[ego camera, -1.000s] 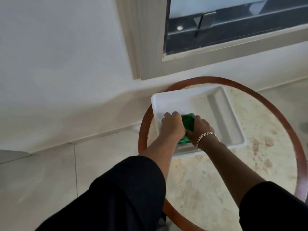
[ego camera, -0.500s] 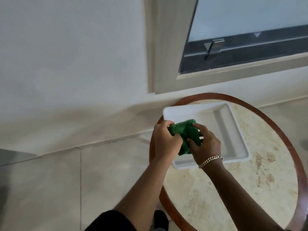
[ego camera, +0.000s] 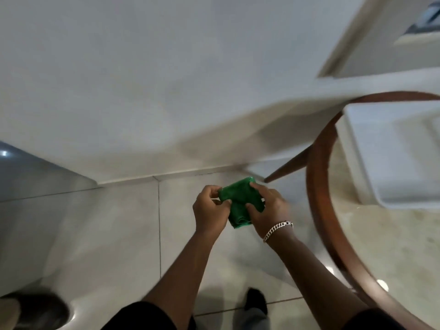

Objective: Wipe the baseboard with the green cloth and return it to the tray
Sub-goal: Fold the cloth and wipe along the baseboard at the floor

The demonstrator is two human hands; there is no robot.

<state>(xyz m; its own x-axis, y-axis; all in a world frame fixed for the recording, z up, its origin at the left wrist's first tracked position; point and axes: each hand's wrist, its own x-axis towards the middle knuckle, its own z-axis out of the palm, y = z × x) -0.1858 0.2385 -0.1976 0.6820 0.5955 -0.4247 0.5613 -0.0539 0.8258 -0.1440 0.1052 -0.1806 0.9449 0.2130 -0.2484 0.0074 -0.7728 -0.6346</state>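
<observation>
A folded green cloth [ego camera: 240, 203] hangs in the air over the tiled floor, held between both hands. My left hand [ego camera: 209, 210] pinches its left edge and my right hand [ego camera: 266, 208], with a chain bracelet at the wrist, grips its right side. The white tray [ego camera: 371, 163] stands on the round table at the right, apart from the cloth. The pale baseboard [ego camera: 147, 178] runs along the foot of the wall just beyond my hands.
A round table with a wooden rim [ego camera: 316, 191] and a stone top fills the right side; one slanted leg [ego camera: 288, 166] reaches the floor near the cloth. A window frame [ego camera: 342, 44] is upper right. A shoe [ego camera: 256, 300] and another shoe [ego camera: 40, 310] are on the floor tiles.
Both hands have lifted the green cloth out of the tray and carried it left, off the table and over the floor. The view has swung left and down toward the baseboard.
</observation>
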